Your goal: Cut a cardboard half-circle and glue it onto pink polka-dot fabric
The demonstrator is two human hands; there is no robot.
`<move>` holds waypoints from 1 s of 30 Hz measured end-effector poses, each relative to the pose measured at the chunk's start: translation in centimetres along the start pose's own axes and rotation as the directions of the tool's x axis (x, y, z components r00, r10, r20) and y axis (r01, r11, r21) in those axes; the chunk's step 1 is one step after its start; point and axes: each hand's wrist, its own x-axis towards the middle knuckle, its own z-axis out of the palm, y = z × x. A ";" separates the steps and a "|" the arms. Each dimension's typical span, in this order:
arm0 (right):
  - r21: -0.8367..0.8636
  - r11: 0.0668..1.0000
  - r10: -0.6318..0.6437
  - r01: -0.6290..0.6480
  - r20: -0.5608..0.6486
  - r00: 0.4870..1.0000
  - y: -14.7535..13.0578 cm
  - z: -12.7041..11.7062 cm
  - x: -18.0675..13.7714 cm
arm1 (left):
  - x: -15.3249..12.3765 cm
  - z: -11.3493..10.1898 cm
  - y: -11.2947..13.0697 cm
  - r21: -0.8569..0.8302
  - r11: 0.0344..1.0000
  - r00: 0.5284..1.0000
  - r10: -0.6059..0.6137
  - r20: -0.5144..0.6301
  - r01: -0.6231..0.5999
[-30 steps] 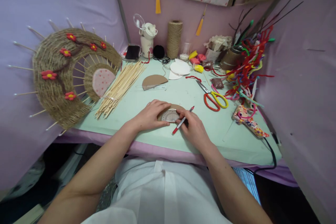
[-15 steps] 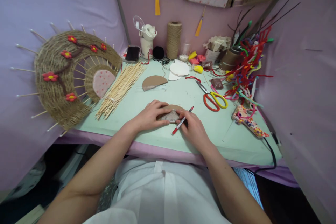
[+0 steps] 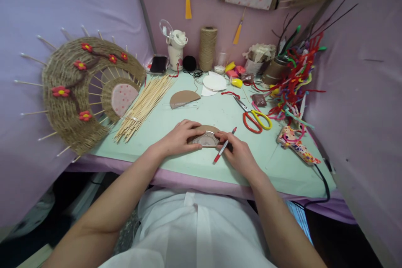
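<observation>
A clear protractor (image 3: 206, 140) lies on a brown cardboard half-circle (image 3: 209, 128) near the front of the table. My left hand (image 3: 180, 138) grips both at their left end, thumb along the straight edge and fingers over the curve. At the right end, the fingertips of my right hand (image 3: 238, 151) touch the protractor's edge. That same hand has a red marker (image 3: 221, 152) tucked between its fingers, slanting down to the left. Part of the cardboard is hidden under my fingers.
Beyond my hands lie another cardboard half-circle (image 3: 184, 98), bamboo sticks (image 3: 141, 109) and white paper pieces (image 3: 214, 82). To the right are scissors (image 3: 253, 117), a patterned glue gun (image 3: 295, 144) with a cord, and coloured pipe cleaners (image 3: 292, 92). A twine-wrapped fan shape (image 3: 63, 71) leans left.
My right hand has slid slightly right with the red marker, uncovering more of the protractor's right end. My left hand stays in place.
</observation>
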 end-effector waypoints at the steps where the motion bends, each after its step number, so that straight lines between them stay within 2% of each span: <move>1: 0.003 1.000 0.000 0.000 -0.003 1.000 0.0 0.0 0.0 | 0.0 0.0 0.0 0.000 1.000 1.000 0.003 0.000 -0.003; 30: 0.019 1.000 -0.011 0.011 -0.006 1.000 0.0 0.0 -0.1 | 0.2 0.0 -0.4 -0.031 0.999 1.000 0.021 -0.002 -0.021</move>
